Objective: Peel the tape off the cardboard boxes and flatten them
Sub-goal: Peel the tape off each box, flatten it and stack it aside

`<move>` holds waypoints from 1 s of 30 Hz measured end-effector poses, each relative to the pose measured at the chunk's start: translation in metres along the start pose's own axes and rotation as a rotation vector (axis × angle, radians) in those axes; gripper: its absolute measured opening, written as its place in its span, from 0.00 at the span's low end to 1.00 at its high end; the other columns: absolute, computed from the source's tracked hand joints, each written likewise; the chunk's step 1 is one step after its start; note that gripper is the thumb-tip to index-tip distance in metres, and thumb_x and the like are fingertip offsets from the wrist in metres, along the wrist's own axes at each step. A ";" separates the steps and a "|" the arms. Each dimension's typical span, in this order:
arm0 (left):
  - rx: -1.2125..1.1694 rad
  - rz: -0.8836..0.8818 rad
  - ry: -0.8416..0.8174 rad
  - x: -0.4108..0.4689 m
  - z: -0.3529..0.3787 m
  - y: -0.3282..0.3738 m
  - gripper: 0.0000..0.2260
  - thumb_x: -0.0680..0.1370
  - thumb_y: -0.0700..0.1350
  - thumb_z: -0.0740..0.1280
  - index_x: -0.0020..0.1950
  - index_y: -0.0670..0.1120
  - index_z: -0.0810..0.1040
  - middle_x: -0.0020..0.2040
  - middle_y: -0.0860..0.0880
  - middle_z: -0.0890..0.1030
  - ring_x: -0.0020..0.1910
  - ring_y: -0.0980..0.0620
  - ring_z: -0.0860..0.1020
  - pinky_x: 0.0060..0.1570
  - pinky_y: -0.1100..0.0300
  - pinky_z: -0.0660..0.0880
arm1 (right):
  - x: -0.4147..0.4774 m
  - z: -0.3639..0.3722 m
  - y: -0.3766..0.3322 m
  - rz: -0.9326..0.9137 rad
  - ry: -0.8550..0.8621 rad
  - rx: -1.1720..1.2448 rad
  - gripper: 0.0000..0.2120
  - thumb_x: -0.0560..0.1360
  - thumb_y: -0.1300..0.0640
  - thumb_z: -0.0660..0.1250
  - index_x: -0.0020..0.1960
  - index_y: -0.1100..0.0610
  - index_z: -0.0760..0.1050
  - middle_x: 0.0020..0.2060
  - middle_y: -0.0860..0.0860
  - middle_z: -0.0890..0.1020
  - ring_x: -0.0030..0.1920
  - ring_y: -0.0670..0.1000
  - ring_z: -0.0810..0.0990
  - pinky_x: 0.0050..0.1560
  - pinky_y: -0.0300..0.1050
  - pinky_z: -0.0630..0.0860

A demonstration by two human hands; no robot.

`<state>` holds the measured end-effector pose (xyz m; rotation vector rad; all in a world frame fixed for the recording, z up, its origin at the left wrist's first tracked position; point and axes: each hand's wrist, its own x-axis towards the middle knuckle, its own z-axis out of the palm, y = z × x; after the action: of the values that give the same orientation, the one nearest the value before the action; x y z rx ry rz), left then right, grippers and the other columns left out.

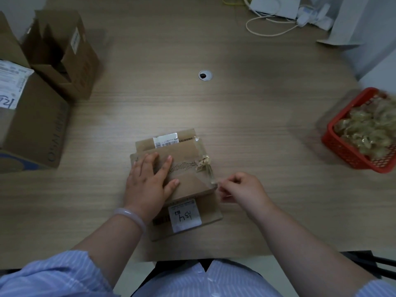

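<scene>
Fingers of my left hand [150,176] lie straight and spread, pressing flat on the small cardboard box [188,186] that sits on the table [257,125] right in front of me. My right hand [242,187] is curled just beside the box's right near corner, thumb and fingertips pinching the end of a clear tape strip [212,179]. The strip runs up the box's right edge to a crumpled knot of tape [202,165] beside the torn seam. I count two white labels on this box, one on the far flap [166,140] and one on the near flap [185,215]. Two bigger open boxes stand well apart at my left, one near [36,129] and one behind it [66,58], so three boxes in all. One red basket [351,155] at my right holds a heap of balled-up tape [368,127]. One round cable hole [205,75] sits mid-table, and white cables [267,28] lie at the far edge.
</scene>
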<state>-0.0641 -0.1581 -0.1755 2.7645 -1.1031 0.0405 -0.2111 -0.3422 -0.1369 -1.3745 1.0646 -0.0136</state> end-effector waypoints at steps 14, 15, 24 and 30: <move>-0.020 -0.015 -0.050 0.001 0.001 -0.002 0.29 0.73 0.66 0.54 0.69 0.54 0.72 0.67 0.42 0.68 0.66 0.40 0.66 0.66 0.43 0.67 | 0.034 0.020 -0.022 -0.238 0.073 0.059 0.05 0.74 0.61 0.69 0.43 0.52 0.80 0.42 0.52 0.84 0.46 0.51 0.83 0.54 0.55 0.79; -0.025 -0.016 -0.051 0.001 0.001 -0.002 0.29 0.73 0.66 0.54 0.69 0.54 0.72 0.67 0.42 0.68 0.66 0.40 0.66 0.66 0.43 0.67 | 0.035 0.019 -0.022 -0.261 0.076 0.030 0.07 0.73 0.63 0.70 0.42 0.51 0.79 0.40 0.51 0.84 0.45 0.50 0.83 0.54 0.55 0.79; -0.035 -0.004 -0.057 0.000 -0.001 -0.002 0.29 0.73 0.65 0.55 0.69 0.53 0.73 0.67 0.42 0.69 0.66 0.39 0.67 0.66 0.42 0.67 | 0.042 0.008 -0.032 -0.574 0.062 -0.507 0.18 0.70 0.61 0.73 0.54 0.44 0.76 0.38 0.43 0.81 0.39 0.41 0.79 0.47 0.37 0.77; -0.023 -0.007 -0.068 0.001 -0.002 -0.002 0.29 0.73 0.65 0.55 0.69 0.54 0.73 0.67 0.42 0.69 0.66 0.39 0.67 0.65 0.43 0.68 | 0.057 0.006 -0.033 -0.741 -0.220 -0.887 0.17 0.72 0.60 0.70 0.59 0.48 0.80 0.50 0.47 0.72 0.50 0.48 0.75 0.55 0.41 0.72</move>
<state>-0.0626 -0.1570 -0.1735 2.7678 -1.1030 -0.0673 -0.1571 -0.3785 -0.1460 -2.4483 0.2963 0.0727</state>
